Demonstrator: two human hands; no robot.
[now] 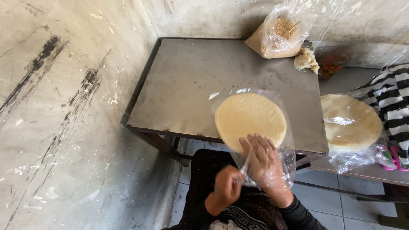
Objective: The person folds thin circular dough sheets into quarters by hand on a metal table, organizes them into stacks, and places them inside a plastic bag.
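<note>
Left hand point(227, 186), nearest the camera: clenched, pinching the open end of a clear plastic bag point(272, 164) above the person's lap. Right hand point(263, 161): fingers extended flat, inside or under the bag mouth, cannot tell which, grasping the near edge of a stack of round pale wrappers point(250, 120). The stack sits in the bag, tilted over the near edge of the metal table point(187, 81). Further right, 1 second bagged stack point(350, 122) rests on a lower surface. At the table's far edge: 1 bag of brown crumbs point(279, 34), a pale dough lump point(306, 59) and a glass point(333, 64) just beside it.
</note>
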